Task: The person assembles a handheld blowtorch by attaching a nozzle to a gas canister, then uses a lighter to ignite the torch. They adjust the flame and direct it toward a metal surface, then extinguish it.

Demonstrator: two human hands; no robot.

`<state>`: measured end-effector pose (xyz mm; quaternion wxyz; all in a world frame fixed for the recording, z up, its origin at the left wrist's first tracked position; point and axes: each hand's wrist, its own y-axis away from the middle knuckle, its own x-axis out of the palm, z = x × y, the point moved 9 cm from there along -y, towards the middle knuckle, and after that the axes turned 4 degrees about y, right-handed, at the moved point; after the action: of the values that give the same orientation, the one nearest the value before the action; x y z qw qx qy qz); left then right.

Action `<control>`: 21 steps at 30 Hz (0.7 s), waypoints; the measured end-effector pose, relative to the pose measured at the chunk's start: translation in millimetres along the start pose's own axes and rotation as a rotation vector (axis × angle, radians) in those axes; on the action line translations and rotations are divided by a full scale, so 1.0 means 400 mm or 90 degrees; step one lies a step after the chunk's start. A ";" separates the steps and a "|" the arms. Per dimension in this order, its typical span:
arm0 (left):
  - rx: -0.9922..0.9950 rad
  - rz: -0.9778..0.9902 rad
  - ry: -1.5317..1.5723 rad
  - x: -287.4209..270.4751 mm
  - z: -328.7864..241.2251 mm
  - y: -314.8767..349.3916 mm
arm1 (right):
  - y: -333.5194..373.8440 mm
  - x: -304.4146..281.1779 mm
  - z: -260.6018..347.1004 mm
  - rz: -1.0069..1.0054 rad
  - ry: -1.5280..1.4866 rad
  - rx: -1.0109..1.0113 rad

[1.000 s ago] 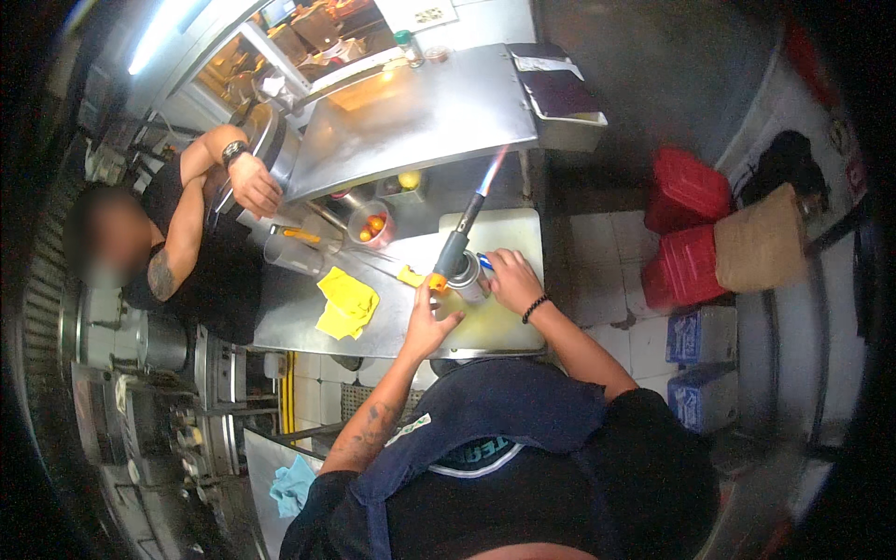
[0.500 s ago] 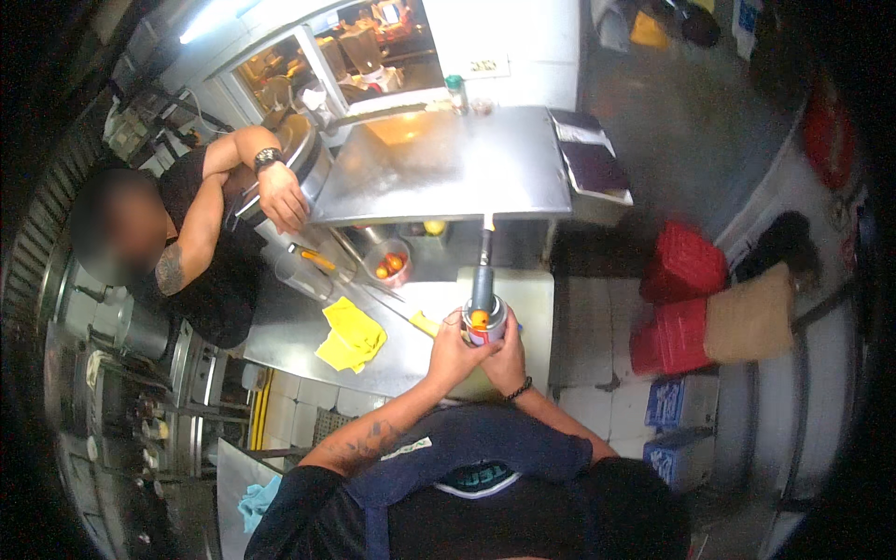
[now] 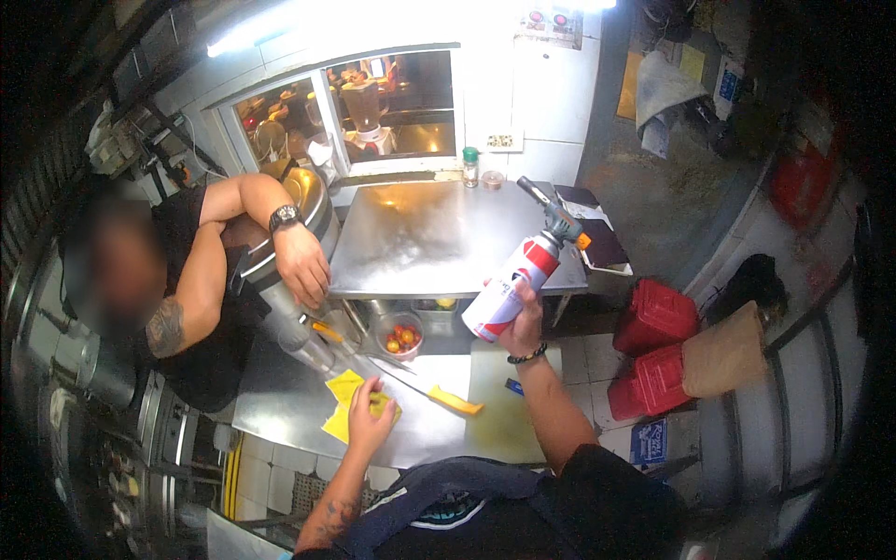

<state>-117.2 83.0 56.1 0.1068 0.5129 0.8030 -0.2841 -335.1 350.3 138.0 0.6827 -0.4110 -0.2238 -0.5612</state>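
Note:
My right hand (image 3: 525,322) is wrapped round the white and red gas canister of a blowtorch (image 3: 511,287), raised above the counter and tilted. Its grey torch head points up and to the left, with an orange knob on the right side; no flame shows. Lower on the left, my left hand (image 3: 371,420) has its fingers closed over a yellow cloth (image 3: 343,385) lying on the steel counter (image 3: 271,406). Right of the cloth, a long knife (image 3: 455,401) with a yellow handle reaches onto a pale cutting board (image 3: 499,434). A small blue item (image 3: 514,385) rests on that board.
Another person's hand (image 3: 303,266) hangs beside a large pot at left. A tub of tomatoes (image 3: 401,338) stands under the raised steel shelf (image 3: 439,233). On the shelf are a green-lidded shaker (image 3: 469,168) and a dark folder (image 3: 602,243). Red containers (image 3: 655,322) stand at right.
My hands have parted. The right has lifted the blowtorch up and to the right; the left has let go of it and moved left onto the yellow cloth. The view has tilted upward.

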 end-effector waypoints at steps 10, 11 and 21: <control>0.021 0.073 -0.230 -0.159 0.264 0.198 | -0.318 0.141 -0.058 -0.014 0.124 -0.151; 0.009 0.068 -0.221 -0.172 0.269 0.195 | -0.353 0.161 -0.062 -0.020 0.125 -0.168; -0.047 -0.019 -0.201 -0.218 0.445 0.138 | -0.605 0.267 0.020 -0.179 0.059 -0.401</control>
<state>-50.5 -66.9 -67.7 0.2464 0.4458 0.7935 -0.3329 -535.1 286.8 299.3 0.4475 -0.5409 -0.0627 -0.7094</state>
